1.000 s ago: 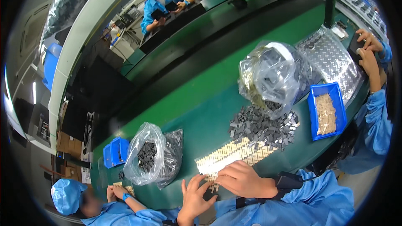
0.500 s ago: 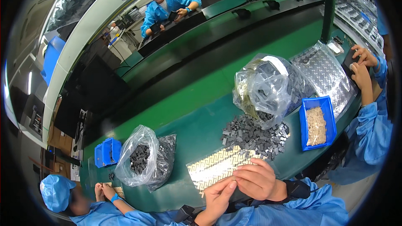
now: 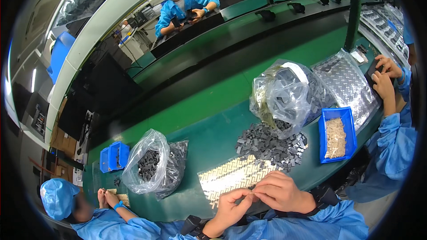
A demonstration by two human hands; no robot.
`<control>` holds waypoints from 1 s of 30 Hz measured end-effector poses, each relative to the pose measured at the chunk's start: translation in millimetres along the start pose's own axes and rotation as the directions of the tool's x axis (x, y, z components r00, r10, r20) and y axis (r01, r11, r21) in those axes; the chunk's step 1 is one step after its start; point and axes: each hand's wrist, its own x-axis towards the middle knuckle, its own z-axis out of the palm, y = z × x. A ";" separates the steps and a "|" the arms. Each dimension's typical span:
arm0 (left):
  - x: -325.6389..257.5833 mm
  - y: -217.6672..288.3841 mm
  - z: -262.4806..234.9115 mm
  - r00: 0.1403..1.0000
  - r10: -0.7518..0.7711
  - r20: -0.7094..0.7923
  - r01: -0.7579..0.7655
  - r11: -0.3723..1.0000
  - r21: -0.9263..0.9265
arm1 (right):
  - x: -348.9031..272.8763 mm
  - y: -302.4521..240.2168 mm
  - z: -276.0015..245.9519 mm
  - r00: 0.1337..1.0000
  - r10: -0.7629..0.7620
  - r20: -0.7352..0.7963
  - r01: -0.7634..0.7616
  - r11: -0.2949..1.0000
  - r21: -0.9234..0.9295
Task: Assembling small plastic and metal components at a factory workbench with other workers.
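Person's left hand & right hand meet fingertip to fingertip at the near edge of the green worktable, just over the shiny herringbone-patterned tray of small pale parts. Fingers pinched together on sth tiny; too small to tell what. Loose heap of small dark grey flat pieces lies just beyond the tray, under the clear plastic bag. Best approach, judging by layout: keep wrists low & steady, work w/ fingertips only, stay over tray so a dropped piece lands there, not on the table.

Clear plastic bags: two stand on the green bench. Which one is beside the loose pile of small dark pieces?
The larger bag toward the right, with the dark pile right at its base. The smaller bag stands further left, near a small blue bin.
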 end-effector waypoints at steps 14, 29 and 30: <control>2.7 16.3 9.6 0.994 0.003 -0.111 -0.016 0.993 -0.120 | -10.3 -5.6 -9.8 0.899 0.409 0.158 -0.439 0.829 0.346; 8.1 8.1 7.4 0.936 -0.288 0.204 0.350 0.700 -0.622 | -20.7 3.5 -15.5 0.876 0.385 0.289 -0.481 0.715 0.507; 7.8 7.1 7.7 0.935 -0.283 0.213 0.352 0.672 -0.651 | -21.0 3.6 -15.2 0.876 0.394 0.277 -0.481 0.715 0.507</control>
